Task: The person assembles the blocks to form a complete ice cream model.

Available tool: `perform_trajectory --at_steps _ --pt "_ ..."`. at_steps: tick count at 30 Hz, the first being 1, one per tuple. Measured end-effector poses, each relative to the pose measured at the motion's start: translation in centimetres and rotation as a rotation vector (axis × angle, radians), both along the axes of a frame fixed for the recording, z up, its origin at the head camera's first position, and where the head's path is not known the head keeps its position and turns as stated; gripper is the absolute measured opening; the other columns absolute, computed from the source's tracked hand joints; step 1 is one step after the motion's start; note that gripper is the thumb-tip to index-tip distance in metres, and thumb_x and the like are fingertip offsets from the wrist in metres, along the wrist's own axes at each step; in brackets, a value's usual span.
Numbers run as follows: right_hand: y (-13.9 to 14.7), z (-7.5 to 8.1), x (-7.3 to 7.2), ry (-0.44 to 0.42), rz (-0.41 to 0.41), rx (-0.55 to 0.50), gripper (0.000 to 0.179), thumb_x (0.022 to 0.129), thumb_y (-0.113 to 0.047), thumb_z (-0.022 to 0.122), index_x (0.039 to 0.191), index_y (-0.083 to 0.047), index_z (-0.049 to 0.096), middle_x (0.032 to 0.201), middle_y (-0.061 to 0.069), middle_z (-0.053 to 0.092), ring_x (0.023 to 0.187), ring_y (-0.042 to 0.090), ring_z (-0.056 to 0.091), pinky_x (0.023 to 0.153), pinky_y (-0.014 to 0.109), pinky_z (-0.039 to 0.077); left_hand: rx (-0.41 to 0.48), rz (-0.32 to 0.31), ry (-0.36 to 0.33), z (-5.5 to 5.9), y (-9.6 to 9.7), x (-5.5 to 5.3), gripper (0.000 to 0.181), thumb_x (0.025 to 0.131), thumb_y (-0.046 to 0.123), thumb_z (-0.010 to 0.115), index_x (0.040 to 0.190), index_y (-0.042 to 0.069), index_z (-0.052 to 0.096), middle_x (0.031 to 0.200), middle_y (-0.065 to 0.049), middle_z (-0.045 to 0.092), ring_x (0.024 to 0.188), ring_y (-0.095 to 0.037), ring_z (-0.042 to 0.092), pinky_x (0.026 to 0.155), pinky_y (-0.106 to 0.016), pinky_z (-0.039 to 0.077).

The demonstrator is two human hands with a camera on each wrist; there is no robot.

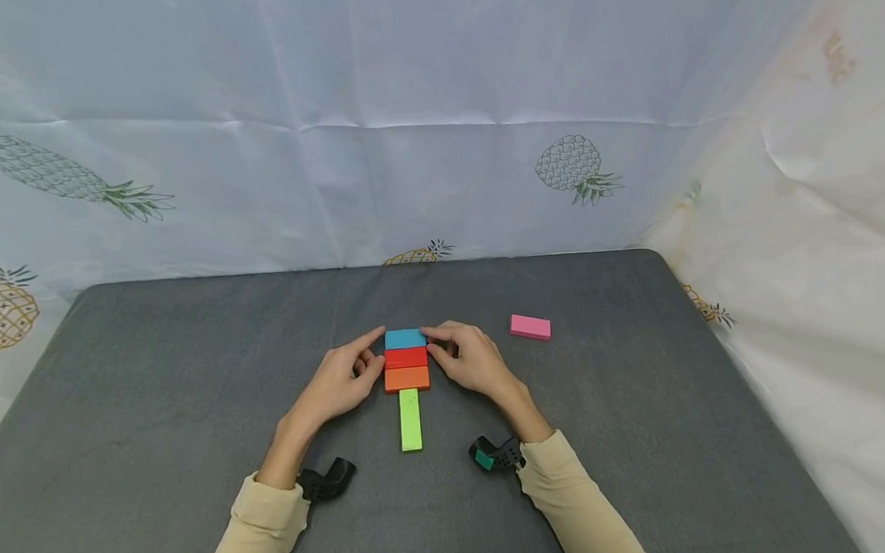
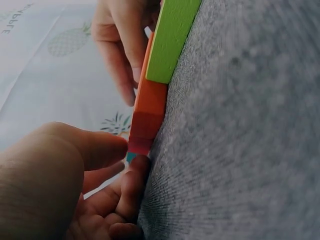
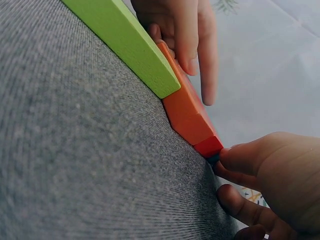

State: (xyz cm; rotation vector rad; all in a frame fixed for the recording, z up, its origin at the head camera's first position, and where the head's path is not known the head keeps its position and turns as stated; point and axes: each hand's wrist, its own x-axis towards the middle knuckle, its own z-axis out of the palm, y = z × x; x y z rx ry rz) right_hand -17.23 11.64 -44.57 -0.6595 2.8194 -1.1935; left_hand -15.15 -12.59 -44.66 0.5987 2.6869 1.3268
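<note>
The blue block [image 1: 405,339] lies flat on the table at the twelve-o'clock end of a close-set row, its long axis running nine to three. At six o'clock from it come the red block [image 1: 405,358] and the orange block [image 1: 407,379], laid parallel to it; below them the lime-green block [image 1: 410,420] points its long axis twelve to six, its upper end meeting the orange one's long edge.

The left hand [image 1: 339,384] is at nine o'clock and the right hand [image 1: 475,362] at three, about equally near. Each has thumb and index finger spread apart, index fingertip at an end of the blue block, thumb beside the red one's end; how firmly either presses, I cannot tell.

Farther out, the pink block [image 1: 530,327] lies alone, well apart from the row, between two and three o'clock from the right hand, clearly the nearer one. Its long axis runs roughly nine to three, the right end dipping slightly towards four. Beneath everything is the grey-covered table [image 1: 193,390]; beyond it, at twelve, hangs the pineapple-print cloth [image 1: 423,186].
</note>
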Motion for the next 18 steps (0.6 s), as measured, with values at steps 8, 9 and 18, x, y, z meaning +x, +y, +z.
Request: perform_trajectory --at_steps 8,9,18 --pt "0.00 0.07 0.02 -0.002 -0.002 0.004 0.033 0.097 -0.011 0.069 0.130 -0.010 0.071 0.107 0.007 0.074 0.067 0.007 0.053 0.055 0.020 0.038 -0.012 0.011 0.004 0.06 0.23 -0.03 0.048 0.101 0.009 0.059 0.147 -0.005 0.051 0.080 -0.005 0.062 0.056 -0.004 0.045 0.054 -0.023 0.040" --pt "0.01 0.08 0.03 -0.003 -0.003 0.005 0.033 0.097 -0.011 0.069 0.130 -0.010 0.071 0.108 0.007 0.075 0.066 0.008 0.053 0.055 0.020 0.038 -0.015 0.011 0.003 0.06 0.24 -0.04 0.048 0.101 0.009 0.060 0.146 -0.005 0.051 0.080 -0.005 0.062 0.056 -0.004 0.045 0.054 -0.023 0.040" --pt "-0.05 0.02 0.07 -0.001 -0.006 0.021 0.033 0.098 -0.011 0.068 0.131 -0.010 0.071 0.111 0.006 0.075 0.067 0.008 0.052 0.056 0.019 0.037 -0.018 0.009 -0.004 0.05 0.29 -0.09 0.046 0.101 0.009 0.060 0.145 -0.003 0.053 0.079 -0.004 0.061 0.056 -0.004 0.046 0.055 -0.023 0.041"
